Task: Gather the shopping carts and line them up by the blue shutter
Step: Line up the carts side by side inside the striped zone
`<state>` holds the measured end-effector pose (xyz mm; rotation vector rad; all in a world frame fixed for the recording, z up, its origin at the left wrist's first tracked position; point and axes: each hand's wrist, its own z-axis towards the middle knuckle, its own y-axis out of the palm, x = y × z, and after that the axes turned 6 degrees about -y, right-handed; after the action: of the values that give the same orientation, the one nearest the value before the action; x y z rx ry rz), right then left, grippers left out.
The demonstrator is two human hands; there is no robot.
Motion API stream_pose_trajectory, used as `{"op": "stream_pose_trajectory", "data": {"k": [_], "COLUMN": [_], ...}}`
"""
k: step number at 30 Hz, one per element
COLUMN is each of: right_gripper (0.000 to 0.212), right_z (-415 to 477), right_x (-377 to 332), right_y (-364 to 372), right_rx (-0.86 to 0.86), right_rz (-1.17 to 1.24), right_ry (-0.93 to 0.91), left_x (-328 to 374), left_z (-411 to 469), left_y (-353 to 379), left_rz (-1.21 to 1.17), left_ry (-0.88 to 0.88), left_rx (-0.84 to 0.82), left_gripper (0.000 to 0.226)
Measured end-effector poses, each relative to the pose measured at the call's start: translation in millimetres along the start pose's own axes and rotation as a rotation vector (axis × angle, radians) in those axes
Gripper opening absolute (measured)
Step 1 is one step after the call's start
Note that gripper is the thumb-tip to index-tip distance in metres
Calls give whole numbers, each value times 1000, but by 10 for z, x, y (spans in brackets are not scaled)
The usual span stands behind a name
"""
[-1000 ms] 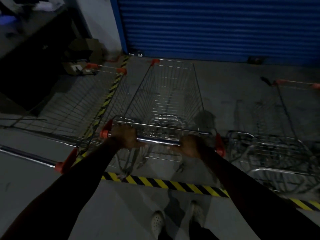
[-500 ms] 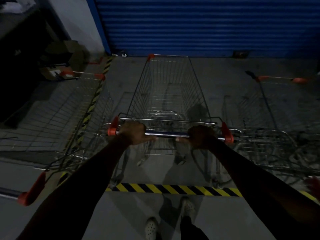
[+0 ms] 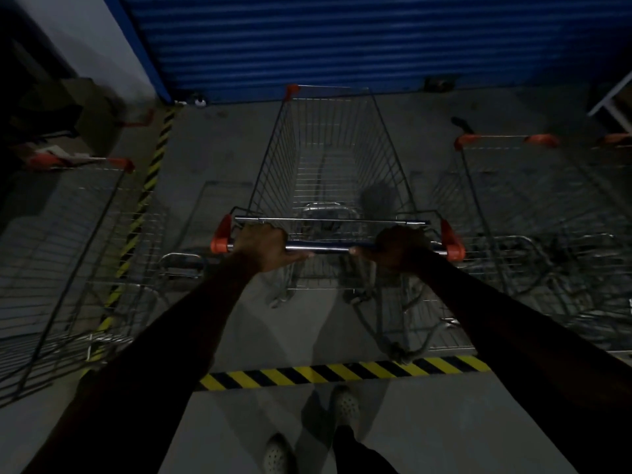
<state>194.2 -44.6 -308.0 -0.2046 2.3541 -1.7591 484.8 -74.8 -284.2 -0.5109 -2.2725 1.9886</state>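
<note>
A wire shopping cart [image 3: 333, 159] with orange corner caps stands in front of me, its nose close to the blue shutter [image 3: 342, 39]. My left hand [image 3: 265, 248] and my right hand [image 3: 398, 249] both grip its chrome handle bar [image 3: 325, 248]. Another cart [image 3: 75, 241] stands on the left, and a third cart [image 3: 533, 217] on the right, both facing the shutter. The scene is dim.
Yellow-black floor tape [image 3: 342, 372] runs across just ahead of my shoes, and a second strip [image 3: 147, 196] runs up the left side. Dark boxes [image 3: 68, 114] sit at the far left by the wall. A white frame [image 3: 612, 97] shows at the right edge.
The cart I hold has rolled forward toward the shutter and straightened between the two side carts. Both hands kept their grip on the handle.
</note>
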Motion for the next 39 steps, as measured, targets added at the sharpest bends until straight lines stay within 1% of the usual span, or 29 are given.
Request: {"op": "stream_pose_trajectory", "data": {"k": [3, 6, 11, 15, 18, 21, 24, 26, 29, 32, 33, 37, 39], "right_gripper": [90, 84, 91, 92, 98, 94, 89, 85, 90, 83, 84, 97, 94], "right_z": [-83, -202, -417, -642, -790, -946, -1155, -1313, -1555, -1763, -1811, -1967, -2054], "right_x": [261, 440, 505, 402, 344, 281, 176, 100, -26, -147, -176, -260, -308], "right_y": [2, -10, 19, 81, 150, 186, 232, 285, 357, 414, 447, 579, 592], "right_rx": [15, -13, -25, -11, 16, -22, 3, 30, 12, -8, -11, 2, 9], "right_rz": [-6, 45, 54, 38, 35, 76, 56, 55, 93, 123, 116, 99, 77], "right_ry": [15, 30, 48, 54, 45, 80, 80, 66, 54, 53, 57, 53, 50], "left_x": [241, 450, 616, 647, 662, 703, 717, 719, 716, 714, 715, 723, 722], "left_z": [111, 161, 118, -61, -223, -439, -695, -877, -1132, -1344, -1409, -1628, -1702], "left_y": [-30, -45, -68, -61, -10, 5, 45, 82, 145, 206, 222, 270, 290], "left_rz": [-6, -8, -22, -26, -45, -57, -64, -53, -73, -79, -73, -107, -114], "left_ry": [19, 43, 84, 99, 107, 111, 110, 108, 112, 119, 119, 123, 127], "left_rx": [2, 6, -19, -3, -1, -27, -6, 11, 10, 22, 25, -22, -13], "left_gripper": [89, 88, 84, 81, 82, 86, 89, 86, 82, 81, 81, 76, 77]}}
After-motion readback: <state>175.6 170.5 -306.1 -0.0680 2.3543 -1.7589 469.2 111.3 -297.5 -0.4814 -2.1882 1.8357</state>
